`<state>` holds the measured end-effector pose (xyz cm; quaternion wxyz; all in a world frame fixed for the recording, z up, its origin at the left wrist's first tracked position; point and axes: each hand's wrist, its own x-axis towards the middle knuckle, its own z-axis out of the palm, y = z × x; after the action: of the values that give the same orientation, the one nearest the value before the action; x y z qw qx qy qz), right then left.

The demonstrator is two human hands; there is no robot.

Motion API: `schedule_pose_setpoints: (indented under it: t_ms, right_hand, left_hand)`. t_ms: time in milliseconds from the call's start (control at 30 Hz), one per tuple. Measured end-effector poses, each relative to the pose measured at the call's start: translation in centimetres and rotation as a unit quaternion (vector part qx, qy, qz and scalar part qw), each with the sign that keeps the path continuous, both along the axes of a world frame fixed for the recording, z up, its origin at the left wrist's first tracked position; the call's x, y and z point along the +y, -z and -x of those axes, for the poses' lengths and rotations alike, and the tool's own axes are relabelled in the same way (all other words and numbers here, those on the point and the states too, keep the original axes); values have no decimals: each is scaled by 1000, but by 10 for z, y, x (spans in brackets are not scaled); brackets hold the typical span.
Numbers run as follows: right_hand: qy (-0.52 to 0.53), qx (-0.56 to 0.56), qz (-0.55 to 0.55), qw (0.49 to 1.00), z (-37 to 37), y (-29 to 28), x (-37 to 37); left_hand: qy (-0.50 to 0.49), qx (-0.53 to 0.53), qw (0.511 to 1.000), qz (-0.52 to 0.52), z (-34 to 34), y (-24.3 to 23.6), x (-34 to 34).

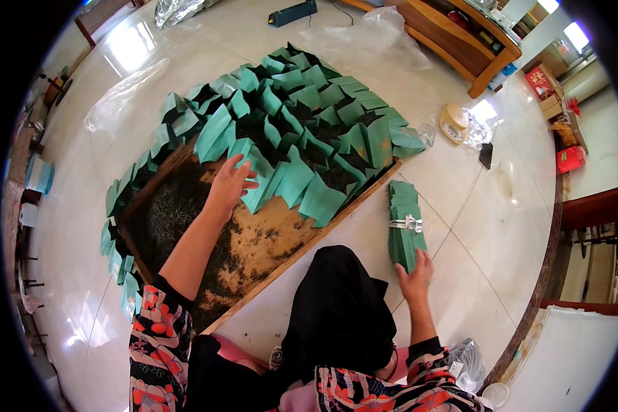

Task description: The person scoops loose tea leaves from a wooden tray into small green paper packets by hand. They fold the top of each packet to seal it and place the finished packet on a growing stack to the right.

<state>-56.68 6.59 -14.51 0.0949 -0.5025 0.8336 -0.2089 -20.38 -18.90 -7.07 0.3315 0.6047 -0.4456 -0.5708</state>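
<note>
My left hand [229,189] is over a shallow wooden tray [309,242], its fingers apart and nothing held, next to the nearest of many green paper bags [255,180]. These bags stand upright, mouths up, crowded over the far part of the tray. Dark, loose, crumbly stuff [163,200] shows in several of them and lies on the tray's left side. On the floor to the right lies a bundle of flat green bags [404,206] with a silver band round it. My right hand [417,276] is at the bundle's near end, thumb and fingers spread, seemingly touching it.
A small yellowish scale [453,123] and a black phone-like object [486,155] lie on the tiles at right. Clear plastic bags [127,96] are spread on the floor. A wooden cabinet [453,38] stands at the back. My black-clothed knee [336,295] is close to the tray's edge.
</note>
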Motion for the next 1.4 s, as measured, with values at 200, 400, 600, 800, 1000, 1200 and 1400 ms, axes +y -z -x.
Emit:
schedule_pose_setpoints:
  t_ms: [200,400,600,800,1000,1200,1400]
  right_hand:
    - [3,-16,-152,988,39,18,46]
    - [-79,-55,-102,990,43,10,51]
    - [-74,24,-114,990,44,-9,53]
    - [-23,14,-92,995,32,-24,54]
    - [-29,-256,-68,964,-31,-59,41]
    - [-448,-219,17,867,-154,-126,36]
    - [-602,-178,-11,778,-190,-118,44]
  left_hand:
    - [105,-17,993,-55,-51,11,51]
    - [146,72,971,-173,-76,18,149]
    - [238,68,958,-147,-52,4,196]
    - [274,65,952,-120,-43,-13,211]
    - [308,43,944,-107,-35,-19,217]
    - [212,141,940,-228,-16,-31,221]
    - [138,163,950,-229,-45,12,211]
